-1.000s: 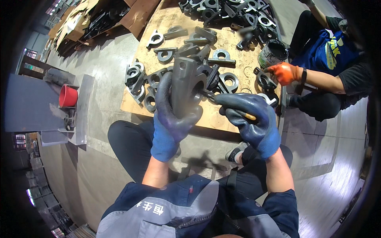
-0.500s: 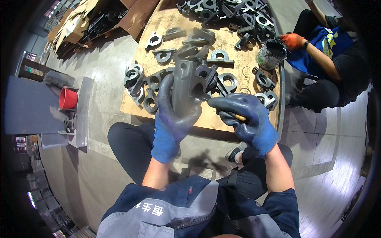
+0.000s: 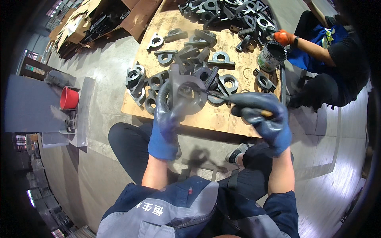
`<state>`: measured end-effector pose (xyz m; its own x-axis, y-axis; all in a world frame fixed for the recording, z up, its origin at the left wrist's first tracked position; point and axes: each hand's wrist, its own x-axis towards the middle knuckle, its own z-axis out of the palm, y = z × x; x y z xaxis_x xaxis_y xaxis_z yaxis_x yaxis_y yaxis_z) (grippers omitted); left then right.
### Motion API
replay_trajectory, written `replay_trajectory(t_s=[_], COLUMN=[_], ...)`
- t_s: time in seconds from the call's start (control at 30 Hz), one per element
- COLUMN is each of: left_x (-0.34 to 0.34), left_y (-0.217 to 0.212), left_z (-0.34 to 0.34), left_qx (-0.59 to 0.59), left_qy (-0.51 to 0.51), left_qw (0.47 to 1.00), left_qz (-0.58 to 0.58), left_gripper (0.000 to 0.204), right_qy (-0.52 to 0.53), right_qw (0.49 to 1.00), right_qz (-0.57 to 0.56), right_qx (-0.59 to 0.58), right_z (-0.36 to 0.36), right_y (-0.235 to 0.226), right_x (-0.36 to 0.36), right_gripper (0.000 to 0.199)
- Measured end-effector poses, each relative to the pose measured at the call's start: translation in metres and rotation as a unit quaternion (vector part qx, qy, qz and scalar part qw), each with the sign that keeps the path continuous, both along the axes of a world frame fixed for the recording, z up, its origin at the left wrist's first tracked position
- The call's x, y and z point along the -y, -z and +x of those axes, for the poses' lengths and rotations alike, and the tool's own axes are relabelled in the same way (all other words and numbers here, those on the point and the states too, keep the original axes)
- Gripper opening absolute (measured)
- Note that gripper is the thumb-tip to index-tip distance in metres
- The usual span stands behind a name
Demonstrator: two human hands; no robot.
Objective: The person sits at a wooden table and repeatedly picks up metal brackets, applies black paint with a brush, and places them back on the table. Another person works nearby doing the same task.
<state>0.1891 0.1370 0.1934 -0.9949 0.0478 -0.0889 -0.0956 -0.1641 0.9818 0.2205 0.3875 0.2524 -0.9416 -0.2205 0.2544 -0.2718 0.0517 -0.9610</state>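
Nearest, at 6 o'clock, is a grey and dark blue cloth jacket [image 3: 127, 216] with white writing [image 3: 152, 208] on it. The left hand [image 3: 164, 111], in a shiny blue glove, has its fingers clamped on a grey metal ring part [image 3: 186, 80]. The ring part is in the middle, held up over the near edge of the surface [image 3: 222, 122]; it has a round hole and looks blurry. At about 3 o'clock from it, the right hand [image 3: 265, 116] has its gloved fingers closed on a thin dark tool [image 3: 220, 96] with a yellow end. I cannot tell if the tip touches the ring part.

The surface is pale, flat wood, with loose metal rings [image 3: 229, 83] lying about. At 2 o'clock is a round can [image 3: 270, 59], smeared black, its label too messy to read. Just past it is another person's orange glove [image 3: 283, 37]. At 1 o'clock is a pile of dark metal parts [image 3: 238, 16]. At 11 o'clock is a brown cardboard box [image 3: 139, 19].
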Motion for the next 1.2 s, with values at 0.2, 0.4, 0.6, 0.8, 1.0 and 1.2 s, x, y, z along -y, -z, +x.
replay_trajectory(t_s=[0.2,0.4,0.6,0.8,1.0,1.2], left_x=[0.011,0.008,0.007,0.004,-0.001,0.008], left_y=[0.024,0.028,0.023,0.025,0.022,0.02], left_z=[0.0,0.008,0.011,0.02,0.012,0.019], left_qx=[0.219,0.257,0.238,0.243,0.222,0.294], left_qy=[0.074,0.138,0.193,0.204,0.276,0.138], left_qw=[0.837,0.743,0.747,0.755,0.706,0.779], left_qz=[0.496,0.603,0.59,0.575,0.614,0.536], left_gripper=[0.046,0.04,0.026,0.02,0.024,0.047], right_qy=[0.155,0.17,0.082,0.076,0.057,0.021], right_qw=[0.957,0.959,0.977,0.99,0.996,0.964], right_qz=[-0.233,-0.202,-0.166,-0.068,0.013,-0.177], right_qx=[0.075,0.105,0.103,0.095,0.066,0.197], right_z=[0.006,0.011,0.01,0.015,0.01,0.019], right_y=[0.005,-0.004,-0.006,-0.001,-0.003,-0.011], right_x=[-0.014,-0.011,0.004,0.015,0.016,0.023], right_gripper=[0.028,0.03,0.032,0.03,0.028,0.032])
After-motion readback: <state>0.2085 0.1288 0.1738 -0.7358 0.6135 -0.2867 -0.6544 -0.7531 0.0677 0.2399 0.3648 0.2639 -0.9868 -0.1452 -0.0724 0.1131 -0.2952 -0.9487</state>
